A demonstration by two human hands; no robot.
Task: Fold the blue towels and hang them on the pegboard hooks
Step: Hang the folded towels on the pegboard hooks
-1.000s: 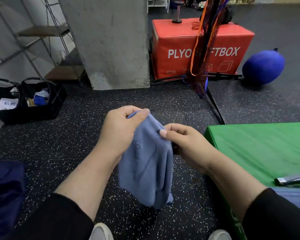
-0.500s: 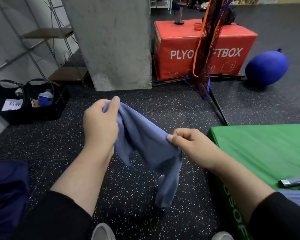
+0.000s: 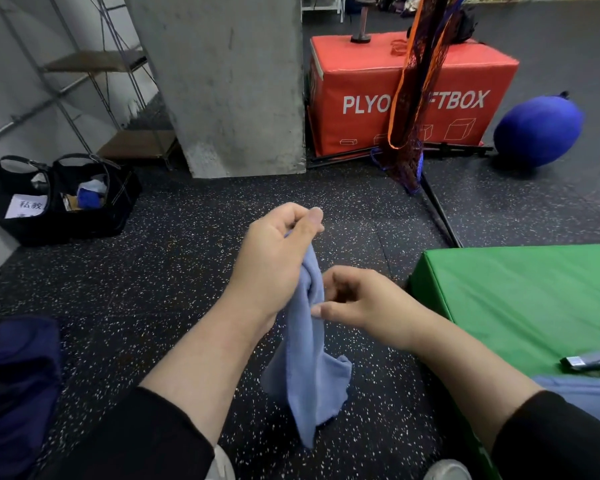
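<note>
A light blue towel [image 3: 309, 368] hangs bunched over the speckled floor. My left hand [image 3: 274, 261] pinches its top between thumb and fingers. Just below and to the right, my right hand [image 3: 364, 303] has its thumb and curled fingers on the towel's right edge. A loose corner dangles at the lower right. A second blue towel [image 3: 589, 393] lies on the green mat [image 3: 520, 299], partly hidden by my right sleeve. No pegboard or hooks are in view.
A concrete pillar [image 3: 229, 84] stands ahead, with a red plyo box [image 3: 368, 98] and a hanging net [image 3: 409, 109] to its right. A blue ball [image 3: 537, 129] lies far right. Black bags [image 3: 66, 199] sit at the left under a wire shelf. A dark blue cloth [image 3: 14, 393] lies lower left.
My hands spread the towel apart, then came back together. The towel now hangs bunched from my left hand, and my right hand has dropped to its middle.
</note>
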